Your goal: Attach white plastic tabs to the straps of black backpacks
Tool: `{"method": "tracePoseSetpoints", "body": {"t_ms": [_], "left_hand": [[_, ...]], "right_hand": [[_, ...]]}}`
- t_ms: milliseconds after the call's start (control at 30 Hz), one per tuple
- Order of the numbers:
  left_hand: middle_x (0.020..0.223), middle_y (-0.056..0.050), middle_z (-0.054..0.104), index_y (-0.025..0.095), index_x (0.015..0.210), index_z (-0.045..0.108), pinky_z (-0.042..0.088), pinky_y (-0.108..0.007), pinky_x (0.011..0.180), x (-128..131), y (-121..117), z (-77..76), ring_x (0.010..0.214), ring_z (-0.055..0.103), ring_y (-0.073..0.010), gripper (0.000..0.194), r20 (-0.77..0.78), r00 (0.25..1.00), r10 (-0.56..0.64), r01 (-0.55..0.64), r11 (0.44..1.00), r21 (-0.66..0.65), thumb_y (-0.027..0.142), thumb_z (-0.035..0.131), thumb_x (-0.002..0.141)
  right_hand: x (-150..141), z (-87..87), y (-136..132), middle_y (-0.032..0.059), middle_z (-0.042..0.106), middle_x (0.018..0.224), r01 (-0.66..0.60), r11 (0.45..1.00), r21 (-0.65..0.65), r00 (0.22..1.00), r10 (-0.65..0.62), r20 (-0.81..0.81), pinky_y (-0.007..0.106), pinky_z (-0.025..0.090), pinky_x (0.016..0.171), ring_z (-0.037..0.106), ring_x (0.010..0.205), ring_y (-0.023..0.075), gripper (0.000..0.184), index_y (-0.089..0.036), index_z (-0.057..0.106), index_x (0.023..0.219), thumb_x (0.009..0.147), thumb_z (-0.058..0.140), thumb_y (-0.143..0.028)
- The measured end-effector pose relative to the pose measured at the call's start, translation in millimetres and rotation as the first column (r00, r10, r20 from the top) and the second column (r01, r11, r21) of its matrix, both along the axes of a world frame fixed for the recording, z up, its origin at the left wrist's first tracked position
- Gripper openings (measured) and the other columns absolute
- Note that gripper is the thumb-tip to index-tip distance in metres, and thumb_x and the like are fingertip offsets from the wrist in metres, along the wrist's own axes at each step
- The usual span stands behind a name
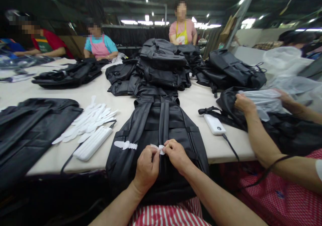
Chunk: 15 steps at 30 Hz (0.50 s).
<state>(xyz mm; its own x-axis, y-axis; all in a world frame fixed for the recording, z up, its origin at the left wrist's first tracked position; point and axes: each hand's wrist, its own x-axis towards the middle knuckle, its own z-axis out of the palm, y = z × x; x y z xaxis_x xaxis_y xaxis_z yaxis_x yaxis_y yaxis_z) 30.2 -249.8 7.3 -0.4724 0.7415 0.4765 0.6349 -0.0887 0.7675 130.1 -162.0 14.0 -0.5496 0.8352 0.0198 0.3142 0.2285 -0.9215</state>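
Observation:
A black backpack (151, 122) lies in front of me at the table's near edge, its two shoulder straps facing up. My left hand (146, 167) and my right hand (177, 154) meet over the right-hand strap (164, 122). Both are closed in a pinch on a thin white strip (161, 148) that crosses this strap; my fingers cover its ends. Another white strip with a wavy edge (125, 145) lies across the other strap. To the left, a pile of similar white strips (93, 118) is spread on the table.
White power banks (93, 143) (214, 124) with black cables flank the backpack. Black bags (161, 64) are heaped behind it, and another bag (35, 118) lies left. At right, a co-worker's hands (245, 103) hold clear plastic over a black bag. Several people stand across the table (120, 103).

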Motion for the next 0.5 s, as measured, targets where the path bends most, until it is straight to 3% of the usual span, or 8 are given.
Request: {"method": "tracePoseSetpoints", "body": {"t_ms": [67,133,200,267,333,500], "left_hand": [[0.074,-0.001,0.058,0.019,0.075,0.053,0.044,-0.029,0.072,-2.2,3.2,1.8,0.073,0.056,-0.0153,0.008,0.064,0.996,0.066,-0.066,0.998,-0.01,0.023,0.049,0.08],[0.068,0.0,0.056,0.018,0.073,0.053,0.045,-0.029,0.067,-4.5,9.2,3.1,0.066,0.055,-0.0148,0.01,0.25,0.953,0.173,-0.159,0.985,-0.073,0.027,0.051,0.078],[0.066,0.001,0.056,0.018,0.071,0.052,0.046,-0.028,0.062,-5.4,15.3,3.5,0.063,0.055,-0.0145,0.014,0.484,0.849,0.21,-0.168,0.977,-0.13,0.031,0.053,0.076],[0.066,0.001,0.056,0.017,0.071,0.052,0.047,-0.027,0.06,-4.2,18.4,2.9,0.064,0.056,-0.0144,0.016,0.646,0.737,0.2,-0.137,0.98,-0.147,0.033,0.054,0.074],[0.067,0.001,0.056,0.017,0.071,0.052,0.047,-0.027,0.06,-1.6,17.0,1.3,0.065,0.056,-0.0139,0.018,0.697,0.69,0.195,-0.135,0.981,-0.142,0.034,0.056,0.073],[0.07,0.001,0.058,0.017,0.071,0.052,0.046,-0.025,0.066,3.9,3.4,-4.2,0.067,0.055,-0.0121,0.018,0.679,0.714,0.171,-0.132,0.985,-0.11,0.034,0.058,0.075]], "right_hand": [[1.0,2.5,-0.2,0.0035,0.054,0.083,-0.023,0.999,0.045,1.0,0.023,0.006,0.027,0.04,0.077,0.052,0.079,0.0137,0.019,-0.018,0.047,0.054,0.071,0.049,-0.012],[2.2,4.8,-2.9,0.004,0.052,0.086,-0.039,0.988,0.151,0.999,0.04,-0.007,0.027,0.04,0.08,0.051,0.082,0.0139,0.016,-0.018,0.048,0.059,0.074,0.047,-0.012],[2.9,5.2,-4.9,0.0042,0.052,0.087,-0.034,0.982,0.186,0.999,0.039,-0.021,0.027,0.039,0.081,0.051,0.083,0.0138,0.016,-0.018,0.048,0.061,0.076,0.046,-0.013],[2.9,3.4,-4.3,0.0039,0.052,0.086,-0.026,0.99,0.139,0.999,0.031,-0.03,0.026,0.04,0.079,0.052,0.081,0.0134,0.018,-0.018,0.047,0.058,0.075,0.048,-0.013],[2.9,0.4,-1.5,0.0031,0.053,0.084,-0.027,0.996,0.081,0.999,0.031,-0.045,0.025,0.04,0.076,0.053,0.08,0.0128,0.019,-0.018,0.047,0.055,0.074,0.05,-0.014],[3.6,-2.0,3.0,0.0017,0.054,0.082,-0.031,0.998,0.056,0.996,0.036,-0.083,0.024,0.04,0.076,0.054,0.08,0.0119,0.019,-0.017,0.048,0.055,0.074,0.052,-0.016]]}}
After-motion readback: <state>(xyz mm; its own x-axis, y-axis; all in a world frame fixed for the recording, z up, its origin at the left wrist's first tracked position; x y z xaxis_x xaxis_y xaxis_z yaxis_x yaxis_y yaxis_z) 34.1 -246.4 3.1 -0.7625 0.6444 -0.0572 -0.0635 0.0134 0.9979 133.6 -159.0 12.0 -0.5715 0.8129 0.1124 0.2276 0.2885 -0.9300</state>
